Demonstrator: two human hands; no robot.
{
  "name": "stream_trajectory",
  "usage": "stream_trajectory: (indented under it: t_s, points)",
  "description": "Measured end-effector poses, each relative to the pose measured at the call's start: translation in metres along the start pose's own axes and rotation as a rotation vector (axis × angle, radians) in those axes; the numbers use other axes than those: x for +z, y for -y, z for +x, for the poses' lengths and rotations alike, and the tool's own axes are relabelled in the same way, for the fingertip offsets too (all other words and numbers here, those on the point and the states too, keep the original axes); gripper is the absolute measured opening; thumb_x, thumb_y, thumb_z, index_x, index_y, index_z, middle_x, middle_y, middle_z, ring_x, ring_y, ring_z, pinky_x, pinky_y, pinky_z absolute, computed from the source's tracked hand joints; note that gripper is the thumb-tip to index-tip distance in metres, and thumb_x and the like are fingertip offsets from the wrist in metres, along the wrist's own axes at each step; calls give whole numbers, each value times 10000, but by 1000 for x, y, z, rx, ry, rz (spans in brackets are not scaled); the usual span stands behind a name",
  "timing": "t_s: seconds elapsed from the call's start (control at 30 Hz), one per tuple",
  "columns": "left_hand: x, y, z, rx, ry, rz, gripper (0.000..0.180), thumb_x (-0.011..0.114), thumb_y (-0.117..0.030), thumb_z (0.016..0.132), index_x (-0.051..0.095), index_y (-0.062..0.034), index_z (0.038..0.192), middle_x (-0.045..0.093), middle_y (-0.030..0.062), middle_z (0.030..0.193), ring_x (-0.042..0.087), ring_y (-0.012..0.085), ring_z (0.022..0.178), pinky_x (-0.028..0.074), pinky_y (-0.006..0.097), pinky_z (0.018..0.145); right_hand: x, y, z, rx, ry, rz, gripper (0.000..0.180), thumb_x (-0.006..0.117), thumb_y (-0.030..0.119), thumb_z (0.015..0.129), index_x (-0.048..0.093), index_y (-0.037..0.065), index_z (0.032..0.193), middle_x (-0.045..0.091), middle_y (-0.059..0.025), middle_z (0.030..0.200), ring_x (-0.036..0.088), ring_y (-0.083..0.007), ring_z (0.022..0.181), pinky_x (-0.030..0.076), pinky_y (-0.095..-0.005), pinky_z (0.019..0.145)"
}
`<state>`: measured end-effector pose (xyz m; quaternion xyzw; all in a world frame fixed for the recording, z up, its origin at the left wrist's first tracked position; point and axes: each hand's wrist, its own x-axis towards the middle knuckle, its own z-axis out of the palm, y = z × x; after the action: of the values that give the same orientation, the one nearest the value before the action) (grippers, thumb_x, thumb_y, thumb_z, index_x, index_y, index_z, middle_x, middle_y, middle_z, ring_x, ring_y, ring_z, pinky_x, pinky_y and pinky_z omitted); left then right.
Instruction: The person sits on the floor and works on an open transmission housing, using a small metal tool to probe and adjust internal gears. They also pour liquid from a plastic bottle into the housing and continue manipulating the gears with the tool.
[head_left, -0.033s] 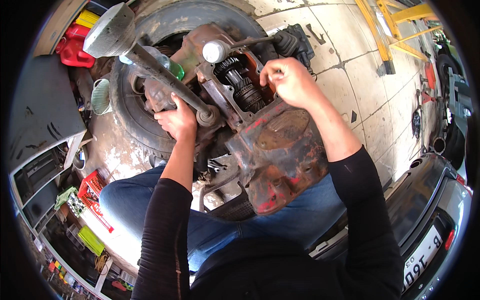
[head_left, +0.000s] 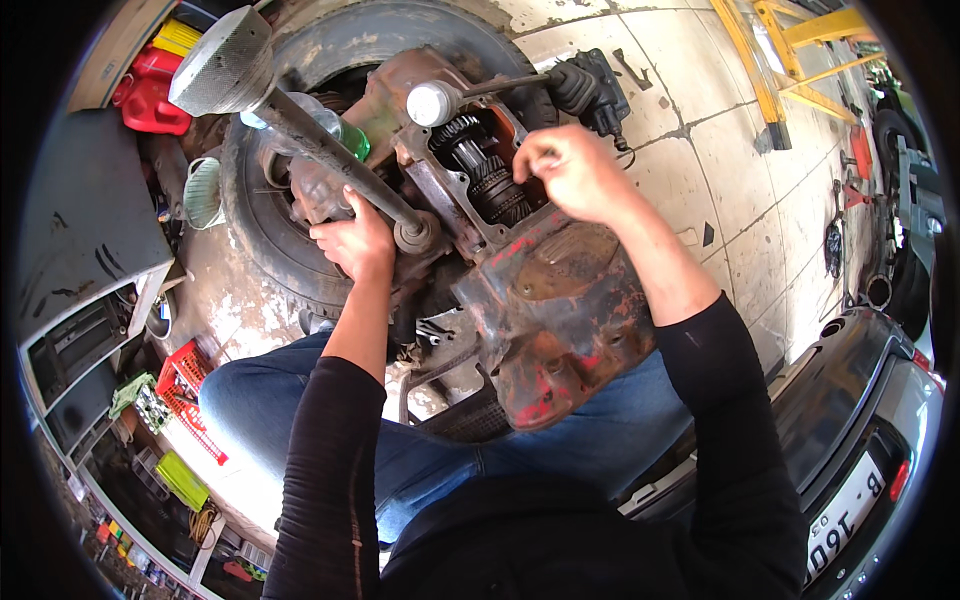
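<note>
A rusty gearbox housing (head_left: 560,310) with red paint traces stands between my legs. Through its open top show dark gears on a shaft (head_left: 490,180). My right hand (head_left: 575,175) is above the right rim of that opening, fingers curled together; whatever they may hold is hidden. On the left side of the housing my left hand (head_left: 358,240) grips a dirty metal part, thumb up, fingertips partly hidden. A long metal rod (head_left: 340,155) with a big grey textured cone-shaped head slants past its thumb. Across the far rim lies a gear lever with a white knob (head_left: 433,104) and black rubber boot.
A large tyre (head_left: 245,215) lies behind and left of the housing, with a clear bottle (head_left: 335,125) on it. A red canister (head_left: 152,95) and grey cabinet (head_left: 90,220) stand left. Yellow metal stand (head_left: 775,90) at far right; a dark car (head_left: 850,400) stands close right.
My right hand has shifted slightly down, toward me, over the opening's edge. My left hand stays where it was.
</note>
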<state>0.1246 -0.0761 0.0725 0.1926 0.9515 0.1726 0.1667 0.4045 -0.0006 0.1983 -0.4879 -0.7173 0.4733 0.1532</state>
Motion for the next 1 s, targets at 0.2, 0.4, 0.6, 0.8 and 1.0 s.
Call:
stream_trajectory:
  t_s: [0.2,0.4,0.6,0.8,1.0]
  points:
    - [-1,0,2,6,13,-6,978,578,-705,930,356,150,1350,511,393,1327,534,513,1274,446,551,1097,-5,1,6,-5,-62,232,276,435,-72,936,366,56,700,735,-93,854,604,-132,756,479,-306,712]
    - [3,-2,5,8,31,-19,987,580,-706,930,347,155,1352,506,395,1320,523,522,1274,435,550,1108,14,16,-1,-130,26,105,109,493,-61,824,561,-16,752,725,-84,816,557,-157,701,441,-325,652]
    - [2,-5,3,17,8,-10,981,583,-698,932,340,149,1364,504,388,1329,525,516,1276,444,557,1099,19,7,-1,-106,31,61,147,485,-108,822,441,-2,730,722,-73,807,647,-134,776,471,-314,672]
    - [-2,-7,1,-7,16,-31,993,595,-688,930,334,153,1387,516,380,1324,527,506,1282,442,552,1106,7,11,4,-11,4,81,212,500,-91,909,427,5,734,757,-103,864,712,-178,862,531,-344,770]
    - [-5,-9,2,1,23,-35,1001,601,-689,925,335,153,1396,521,374,1324,529,504,1283,445,548,1105,11,-4,9,-33,-82,483,363,533,-145,885,329,91,701,726,-100,894,706,-187,899,556,-351,846]
